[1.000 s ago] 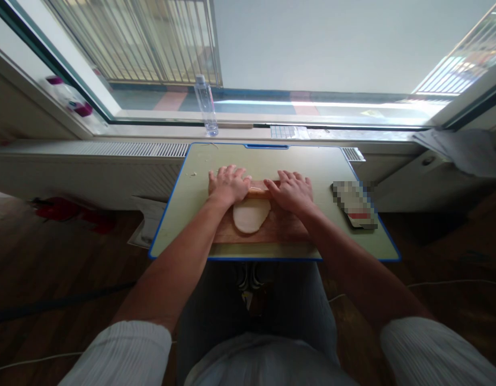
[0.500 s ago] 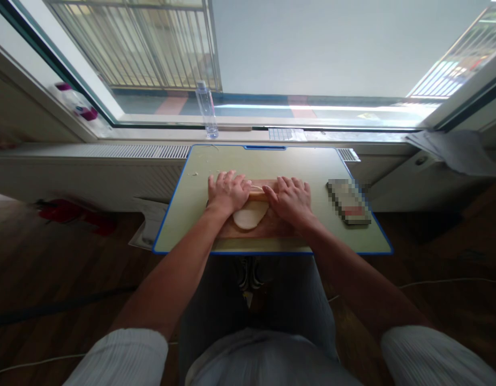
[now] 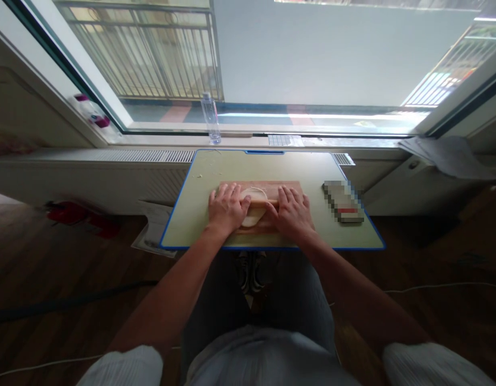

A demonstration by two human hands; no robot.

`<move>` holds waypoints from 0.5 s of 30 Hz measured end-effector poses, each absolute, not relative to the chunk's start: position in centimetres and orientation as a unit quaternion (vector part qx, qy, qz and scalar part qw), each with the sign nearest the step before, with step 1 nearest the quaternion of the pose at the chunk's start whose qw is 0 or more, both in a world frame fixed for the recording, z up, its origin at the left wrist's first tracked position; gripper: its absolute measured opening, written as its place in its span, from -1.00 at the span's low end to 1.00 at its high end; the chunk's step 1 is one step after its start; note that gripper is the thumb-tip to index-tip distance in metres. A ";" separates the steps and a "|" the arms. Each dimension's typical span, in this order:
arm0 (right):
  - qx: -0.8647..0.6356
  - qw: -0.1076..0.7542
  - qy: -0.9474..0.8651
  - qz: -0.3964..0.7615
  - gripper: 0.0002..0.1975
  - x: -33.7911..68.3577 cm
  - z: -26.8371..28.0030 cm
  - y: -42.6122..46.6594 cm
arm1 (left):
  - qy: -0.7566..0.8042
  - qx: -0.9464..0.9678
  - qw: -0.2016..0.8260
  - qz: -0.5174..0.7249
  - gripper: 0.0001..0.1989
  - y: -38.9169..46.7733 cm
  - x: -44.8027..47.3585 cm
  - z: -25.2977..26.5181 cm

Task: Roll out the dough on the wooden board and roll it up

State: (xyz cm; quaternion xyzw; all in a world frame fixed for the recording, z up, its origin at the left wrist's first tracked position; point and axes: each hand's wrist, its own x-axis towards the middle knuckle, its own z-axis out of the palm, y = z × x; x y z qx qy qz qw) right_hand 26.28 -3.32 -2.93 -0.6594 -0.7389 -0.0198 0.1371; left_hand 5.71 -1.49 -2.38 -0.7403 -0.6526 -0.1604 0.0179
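Observation:
A wooden rolling pin [image 3: 259, 203] lies crosswise over a flat, pale round of dough [image 3: 254, 218]. My left hand [image 3: 227, 206] rests over the pin's left end, thumb along it and fingers pointing away from me. On the right end sits my right hand [image 3: 292, 210], thumb turned inward along the pin. Both palms hide the pin's ends. Dough shows in front of and behind the pin. Underneath is a brown wooden board [image 3: 273, 187], partly covered by my hands.
The board lies on a pale green, blue-edged table [image 3: 187, 214]. At its right is a pixelated flat object [image 3: 343, 201]. Dough crumbs [image 3: 200, 176] dot the far left. A clear bottle [image 3: 211, 120] stands on the windowsill, and a red fire extinguisher [image 3: 69, 213] is on the floor.
Both hands have drawn the rolling pin toward me, from the dough's far edge to about its middle. More dough now shows behind the pin. The camera view has shifted slightly.

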 end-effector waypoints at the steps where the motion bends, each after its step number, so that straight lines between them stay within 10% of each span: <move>1: -0.659 0.135 -0.740 -0.015 -0.19 26.3 -3.0 -3.6 | -0.655 -0.739 0.017 -0.159 -0.36 -1.9 5.7 -2.4; 15: -0.684 0.115 -0.714 0.096 -0.32 27.8 -0.6 4.6 | -0.702 -0.697 -0.060 -0.131 -0.47 4.5 6.6 0.4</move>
